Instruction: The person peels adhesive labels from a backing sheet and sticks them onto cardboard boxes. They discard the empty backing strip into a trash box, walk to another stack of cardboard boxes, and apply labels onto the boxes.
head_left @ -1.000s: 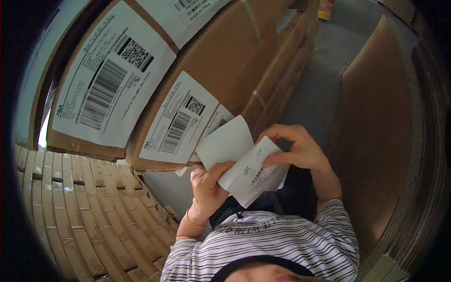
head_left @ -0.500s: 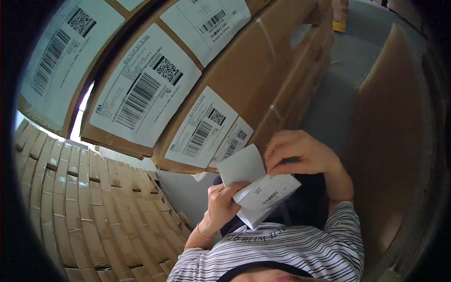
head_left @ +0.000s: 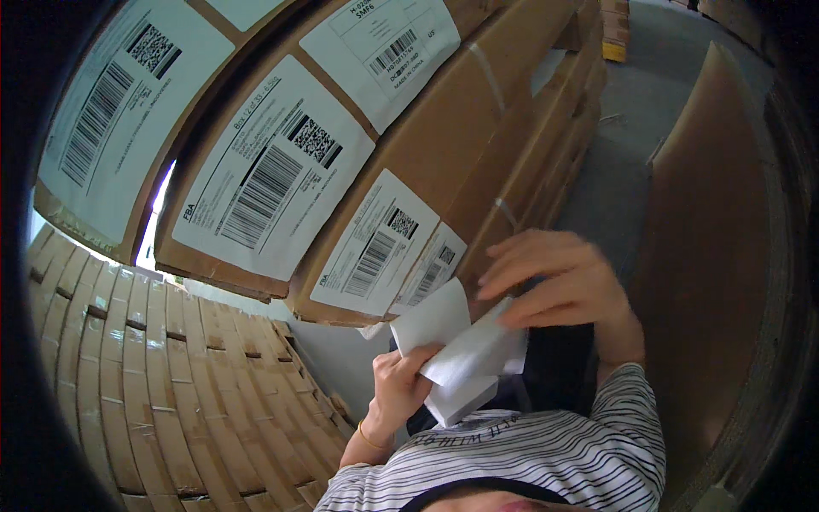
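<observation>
Centrally, left hand pinches white sheets, front one's long axis pointing upper right; right hand loosely spread.

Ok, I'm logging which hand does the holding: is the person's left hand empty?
No, the left hand grips the white paper, with its thumb pressed over it.

A grey floor shows between the boxes and the tall cardboard sheets; a thin pale scrap lies on it, and both stacks seem to stand there, their bases partly hidden
</observation>
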The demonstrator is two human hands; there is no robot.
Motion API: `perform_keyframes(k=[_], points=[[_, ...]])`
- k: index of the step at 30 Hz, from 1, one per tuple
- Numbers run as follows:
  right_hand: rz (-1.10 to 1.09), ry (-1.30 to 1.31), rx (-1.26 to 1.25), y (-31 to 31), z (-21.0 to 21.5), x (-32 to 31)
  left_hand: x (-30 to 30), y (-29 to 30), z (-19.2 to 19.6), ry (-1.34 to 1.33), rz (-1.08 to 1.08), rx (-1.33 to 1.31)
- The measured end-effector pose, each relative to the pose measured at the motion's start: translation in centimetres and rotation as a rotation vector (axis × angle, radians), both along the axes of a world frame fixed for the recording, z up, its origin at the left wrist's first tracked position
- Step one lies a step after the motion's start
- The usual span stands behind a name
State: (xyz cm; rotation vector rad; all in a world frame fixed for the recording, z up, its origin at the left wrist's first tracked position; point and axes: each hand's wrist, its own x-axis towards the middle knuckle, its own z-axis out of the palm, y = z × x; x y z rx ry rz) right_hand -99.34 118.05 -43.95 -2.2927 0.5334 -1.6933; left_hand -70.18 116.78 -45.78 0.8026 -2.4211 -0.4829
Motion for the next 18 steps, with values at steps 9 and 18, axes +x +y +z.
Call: perform_keyframes(k=[9, 18], points=[[-0.115, -0.504, 0.255, -7.4, 3.5, -4.0, 0.3, 0.7, -1.3, -0.102, -0.007, 0.060], [-0.327, -0.412, 0.055, -10.6, 3.6, -2.5, 0.5, 0.4, -1.7, -0.093, -0.001, 0.071]])
